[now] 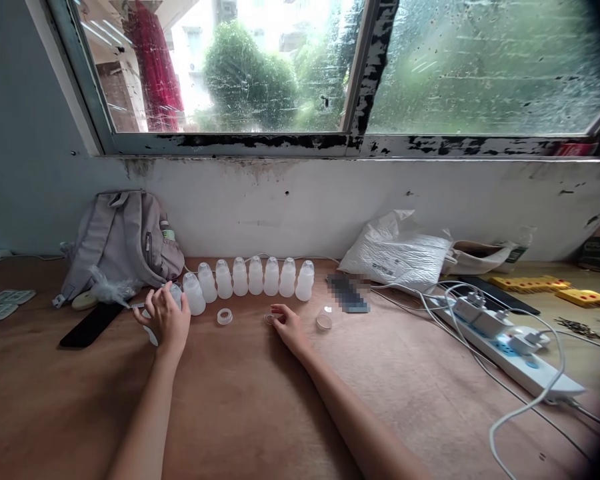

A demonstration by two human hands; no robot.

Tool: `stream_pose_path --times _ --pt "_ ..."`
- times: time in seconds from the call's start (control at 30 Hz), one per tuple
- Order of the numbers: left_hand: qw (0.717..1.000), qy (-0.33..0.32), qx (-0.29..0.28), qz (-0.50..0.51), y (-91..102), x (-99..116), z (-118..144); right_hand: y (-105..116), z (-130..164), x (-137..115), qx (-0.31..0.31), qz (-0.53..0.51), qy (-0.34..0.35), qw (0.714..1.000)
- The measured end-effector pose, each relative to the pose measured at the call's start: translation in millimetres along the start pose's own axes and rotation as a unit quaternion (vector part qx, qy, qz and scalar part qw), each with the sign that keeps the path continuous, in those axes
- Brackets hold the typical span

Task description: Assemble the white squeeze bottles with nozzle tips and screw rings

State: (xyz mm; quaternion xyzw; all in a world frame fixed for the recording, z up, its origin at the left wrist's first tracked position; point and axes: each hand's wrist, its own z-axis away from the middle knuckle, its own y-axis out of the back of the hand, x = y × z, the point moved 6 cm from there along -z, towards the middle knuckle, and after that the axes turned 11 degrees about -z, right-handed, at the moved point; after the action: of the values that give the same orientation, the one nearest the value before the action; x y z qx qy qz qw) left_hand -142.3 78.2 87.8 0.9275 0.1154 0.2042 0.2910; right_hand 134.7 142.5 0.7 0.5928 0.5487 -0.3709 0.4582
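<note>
I see my left hand (165, 319) wrapped around a small translucent plastic bottle (176, 293) at the left end of the bottle row (253, 276), which runs along the back edge of the wooden table (260, 400), just beside the grey backpack (123, 241). The fingers close on the bottle's body, so that hand is grasping it. My right hand (290, 327) lies flat near the middle of the table, fingertips pinching or pressing a small clear ring-shaped piece (270, 319); I cannot tell whether it is actually gripped or only touched.

I judge the bottle light, thin-walled and somewhat squeezable, smooth enough to slip, so I hold it around the wider lower body, not the narrow neck. The clear piece looks tiny, stiff and slick; pinching its rim between thumb and forefinger seems the only sound hold.

A white ring (225, 316) lies loose between my hands, a clear cap (324, 321) to the right, a black phone (91, 325) toward the left edge, and a power strip (510, 350) toward the right edge.
</note>
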Motion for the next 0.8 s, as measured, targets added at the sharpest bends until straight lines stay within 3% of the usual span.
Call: stream_pose_path --times 0.1,0.2,0.33,0.4,0.47,0.67,0.8 --pt "1.0 -0.001 0.017 0.017 6.1 1.6 1.1 1.4 0.5 -0.6 0.007 -0.004 -0.001 1.0" --pt "0.994 -0.016 0.071 0.083 18.4 4.8 1.0 3.5 0.6 -0.9 0.019 -0.009 -0.002 1.0" --pt "0.958 -0.097 0.17 0.21 33.0 19.9 13.7 5.5 0.4 1.6 0.03 -0.022 -0.008 0.999" --pt "0.941 -0.125 0.184 0.256 34.0 32.2 27.3 6.3 0.1 3.8 0.035 -0.03 -0.01 0.999" --pt "0.934 -0.143 0.142 0.296 28.6 48.1 42.9 7.0 -0.1 6.1 0.043 -0.04 -0.011 0.998" --pt "0.891 -0.245 -0.059 0.378 6.5 98.4 91.9 9.8 0.4 9.0 0.07 -0.079 -0.009 0.994" --pt "0.846 -0.151 -0.246 0.449 -17.4 108.7 103.2 11.1 0.9 6.2 0.078 -0.105 -0.01 0.991"
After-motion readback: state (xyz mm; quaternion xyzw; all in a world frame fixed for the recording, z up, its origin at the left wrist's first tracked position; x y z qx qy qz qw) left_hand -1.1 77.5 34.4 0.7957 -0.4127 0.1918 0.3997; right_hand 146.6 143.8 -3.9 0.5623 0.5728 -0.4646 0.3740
